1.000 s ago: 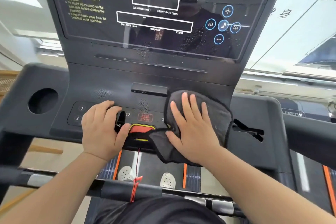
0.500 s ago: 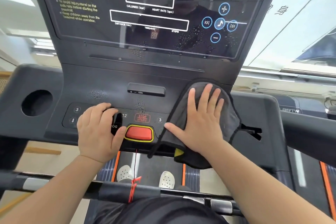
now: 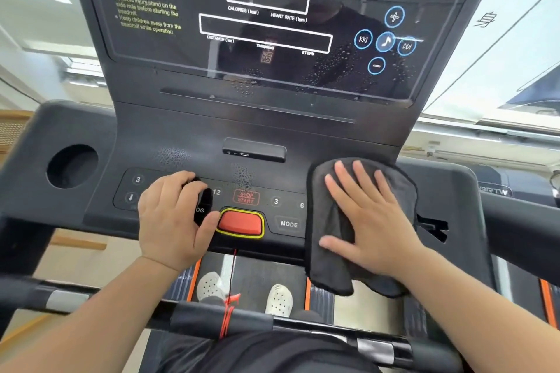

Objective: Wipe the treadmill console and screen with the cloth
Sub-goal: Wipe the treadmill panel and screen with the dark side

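Note:
The dark treadmill console fills the view, with the glossy screen above it. Water droplets speckle the screen's lower right and parts of the console. A dark grey cloth lies over the console's right side and hangs past its front edge. My right hand presses flat on the cloth, fingers spread. My left hand rests on the left key panel, curled around a small black object I cannot identify.
A red button with a yellow rim sits between my hands, beside the MODE key. A round cup holder is at the console's left. A black handlebar with a red cord crosses below. White shoes stand on the belt.
My right hand has slid the cloth to the right across the console, uncovering the red button and the MODE key. My left hand has stayed in place.

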A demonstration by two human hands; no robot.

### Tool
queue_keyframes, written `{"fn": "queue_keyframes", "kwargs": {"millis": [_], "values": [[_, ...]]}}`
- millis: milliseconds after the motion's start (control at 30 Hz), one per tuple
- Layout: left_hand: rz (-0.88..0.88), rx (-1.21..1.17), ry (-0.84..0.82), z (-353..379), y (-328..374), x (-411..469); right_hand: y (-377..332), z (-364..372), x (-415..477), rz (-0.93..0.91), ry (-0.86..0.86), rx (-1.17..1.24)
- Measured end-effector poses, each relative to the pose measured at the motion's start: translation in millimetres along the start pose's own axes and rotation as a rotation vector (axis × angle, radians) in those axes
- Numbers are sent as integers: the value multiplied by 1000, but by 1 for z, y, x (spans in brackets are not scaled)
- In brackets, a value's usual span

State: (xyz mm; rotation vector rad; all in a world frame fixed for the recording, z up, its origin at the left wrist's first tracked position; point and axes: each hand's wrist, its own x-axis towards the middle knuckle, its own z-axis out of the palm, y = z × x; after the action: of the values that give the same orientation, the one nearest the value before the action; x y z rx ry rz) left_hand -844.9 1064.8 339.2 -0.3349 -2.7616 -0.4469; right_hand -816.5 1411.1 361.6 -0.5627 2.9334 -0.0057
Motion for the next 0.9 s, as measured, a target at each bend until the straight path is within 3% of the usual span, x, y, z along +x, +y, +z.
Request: {"fn": "queue_keyframes", "kwargs": {"millis": [133, 333, 533, 633, 733, 900], "values": [[-6, 1, -4, 0, 1, 0, -20, -10, 41, 65, 23, -5], [-1, -9, 13, -1, 2, 0, -43, -18, 37, -194, -10, -30], [17, -11, 40, 0, 1, 0, -72, 5, -20, 142, -40, 144], [18, -9, 31, -1, 1, 0, -53, 4, -16, 167, -72, 165], [10, -7, 22, -2, 1, 0, -30, -1, -4, 231, 42, 170], [-4, 5, -4, -3, 2, -1, -56, -5, 45, 283, 79, 96]]}}
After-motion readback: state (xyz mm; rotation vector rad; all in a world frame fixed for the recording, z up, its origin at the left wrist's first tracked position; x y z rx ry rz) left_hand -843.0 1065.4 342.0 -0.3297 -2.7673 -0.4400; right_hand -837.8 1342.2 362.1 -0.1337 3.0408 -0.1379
